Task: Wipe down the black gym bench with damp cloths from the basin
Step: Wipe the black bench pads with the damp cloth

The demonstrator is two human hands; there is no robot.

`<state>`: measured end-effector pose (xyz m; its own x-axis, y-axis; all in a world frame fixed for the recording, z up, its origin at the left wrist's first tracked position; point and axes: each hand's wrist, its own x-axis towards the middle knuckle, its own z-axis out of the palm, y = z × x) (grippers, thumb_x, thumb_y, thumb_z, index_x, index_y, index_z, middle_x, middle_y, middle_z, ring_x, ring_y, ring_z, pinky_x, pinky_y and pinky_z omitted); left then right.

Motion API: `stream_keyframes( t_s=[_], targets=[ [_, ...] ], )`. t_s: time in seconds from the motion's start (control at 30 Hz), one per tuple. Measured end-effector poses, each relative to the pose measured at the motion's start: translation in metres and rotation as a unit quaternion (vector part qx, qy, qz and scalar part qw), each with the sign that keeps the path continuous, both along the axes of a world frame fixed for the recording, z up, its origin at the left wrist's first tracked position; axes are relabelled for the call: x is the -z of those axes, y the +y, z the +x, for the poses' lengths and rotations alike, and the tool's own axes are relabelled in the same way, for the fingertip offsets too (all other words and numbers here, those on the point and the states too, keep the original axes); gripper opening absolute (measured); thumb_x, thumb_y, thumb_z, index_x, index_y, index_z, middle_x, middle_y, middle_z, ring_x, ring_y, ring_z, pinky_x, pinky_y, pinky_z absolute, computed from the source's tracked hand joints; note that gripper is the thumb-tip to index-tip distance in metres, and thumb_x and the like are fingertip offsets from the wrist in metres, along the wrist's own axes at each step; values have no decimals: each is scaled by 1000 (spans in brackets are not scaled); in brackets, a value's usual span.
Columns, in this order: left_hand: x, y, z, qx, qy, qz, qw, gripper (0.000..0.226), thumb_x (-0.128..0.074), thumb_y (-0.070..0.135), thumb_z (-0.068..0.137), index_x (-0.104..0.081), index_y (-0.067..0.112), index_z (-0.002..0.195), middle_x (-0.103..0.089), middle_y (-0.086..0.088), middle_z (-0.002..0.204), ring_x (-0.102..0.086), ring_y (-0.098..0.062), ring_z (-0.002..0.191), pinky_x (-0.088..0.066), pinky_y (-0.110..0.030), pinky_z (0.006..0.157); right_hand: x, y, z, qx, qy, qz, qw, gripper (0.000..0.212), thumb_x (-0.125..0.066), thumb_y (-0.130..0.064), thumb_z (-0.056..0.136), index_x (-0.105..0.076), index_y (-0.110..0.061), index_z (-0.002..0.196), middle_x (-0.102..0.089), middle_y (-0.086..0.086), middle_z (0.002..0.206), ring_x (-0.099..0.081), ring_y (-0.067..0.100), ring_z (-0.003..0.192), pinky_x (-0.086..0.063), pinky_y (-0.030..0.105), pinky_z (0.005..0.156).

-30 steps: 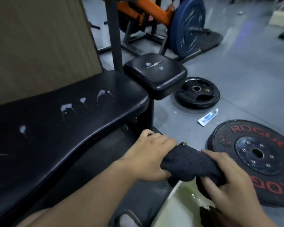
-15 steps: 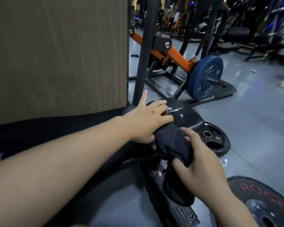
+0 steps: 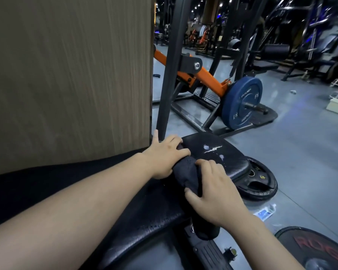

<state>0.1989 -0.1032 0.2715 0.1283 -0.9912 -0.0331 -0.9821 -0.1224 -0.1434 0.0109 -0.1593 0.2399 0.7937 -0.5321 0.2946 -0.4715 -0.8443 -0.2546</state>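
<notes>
The black gym bench has a long pad (image 3: 47,191) running from the left and a small seat pad (image 3: 219,154) at its far end, marked with white smears. A dark damp cloth (image 3: 185,172) is stretched over the gap between the two pads. My left hand (image 3: 164,156) grips its upper end at the near edge of the seat pad. My right hand (image 3: 215,193) grips its lower part, and the cloth's tail hangs down below the bench. The basin is out of view.
A wood-grain panel (image 3: 66,75) rises behind the bench, with a black upright post (image 3: 170,65) beside it. A black plate (image 3: 260,184) and a Rogue plate (image 3: 318,250) lie on the floor; a small tube (image 3: 265,212) lies between them. A blue plate (image 3: 242,102) sits on an orange machine.
Both hands carried the cloth up from the basin to the bench's seat end. The view lifted, so the basin dropped out of sight. The right hand now sits closer to the seat pad.
</notes>
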Motion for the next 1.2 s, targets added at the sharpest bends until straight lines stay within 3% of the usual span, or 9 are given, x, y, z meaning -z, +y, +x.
stream_keyframes(
  t_s=[0.13, 0.3, 0.4, 0.57, 0.7, 0.87, 1.03, 1.1, 1.2],
  targets=[
    [15, 8, -1, -84, 30, -55, 995, 86, -64, 31, 87, -11, 25, 155, -16, -9, 157, -8, -25, 148, -6, -70, 114, 0, -13, 22, -71, 0, 49, 996, 69, -63, -50, 81, -41, -19, 138, -41, 0, 140, -36, 17, 132, -31, 26, 108],
    [22, 36, 8, -173, 86, -61, 979, 89, -57, 55, 86, -13, 20, 154, -15, -9, 160, -6, -26, 150, -5, -71, 114, 9, -26, 53, -102, 62, 57, 991, 81, -62, -52, 85, -25, -32, 154, -14, 10, 164, -13, 27, 151, -19, 38, 121],
    [26, 57, 13, -196, 99, -52, 974, 89, -45, 73, 83, -17, 27, 153, -14, -5, 162, -5, -24, 151, -1, -71, 114, 14, -28, 58, -77, 64, 60, 993, 73, -57, -56, 87, -31, -34, 152, -15, 8, 164, -19, 30, 150, -24, 38, 120],
    [35, 80, 17, -272, 138, 21, 952, 123, -25, 105, 54, -3, 39, 156, -6, -2, 165, -3, -27, 152, 1, -70, 114, 21, -23, 58, -60, 48, 51, 996, 60, -52, -53, 93, -37, -37, 148, -23, 3, 160, -44, 26, 134, -39, 34, 106],
    [40, 76, 8, -287, 140, 45, 947, 132, -25, 108, 43, 3, 44, 155, -2, -5, 166, -1, -33, 151, 2, -71, 113, 22, -25, 59, -65, 14, 62, 996, 48, -53, -41, 94, -52, -27, 140, -36, 7, 154, -52, 29, 127, -44, 40, 104],
    [34, 60, -5, -276, 160, 15, 948, 126, -33, 106, 46, -2, 48, 154, 3, -3, 166, 1, -35, 151, 5, -73, 111, 13, -50, 52, -79, -17, 43, 996, 43, -52, -39, 91, -63, -19, 127, -48, 10, 142, -58, 31, 120, -49, 43, 98],
    [31, 28, -22, -259, 167, 35, 951, 126, -38, 104, 49, -4, 45, 155, 0, -6, 166, 1, -39, 150, 5, -77, 108, 14, -107, 30, -36, 3, 7, 999, 43, -63, -34, 92, -62, -18, 132, -46, 9, 147, -55, 31, 125, -48, 42, 100],
    [33, 18, -27, -258, 154, 70, 951, 127, -38, 104, 49, -3, 44, 155, -1, -8, 166, 0, -43, 149, 5, -78, 106, 17, -123, 21, -14, 19, 19, 1000, 49, -61, -41, 93, -56, -22, 138, -44, 3, 151, -50, 25, 132, -44, 38, 105],
    [33, 11, -26, -259, 113, 115, 952, 129, -35, 105, 48, 0, 43, 155, 1, -9, 166, -1, -45, 149, 6, -78, 106, 19, -141, 18, -1, 58, 3, 998, 56, -54, -50, 94, -48, -29, 145, -39, -1, 155, -42, 21, 138, -37, 42, 111]
  ],
)
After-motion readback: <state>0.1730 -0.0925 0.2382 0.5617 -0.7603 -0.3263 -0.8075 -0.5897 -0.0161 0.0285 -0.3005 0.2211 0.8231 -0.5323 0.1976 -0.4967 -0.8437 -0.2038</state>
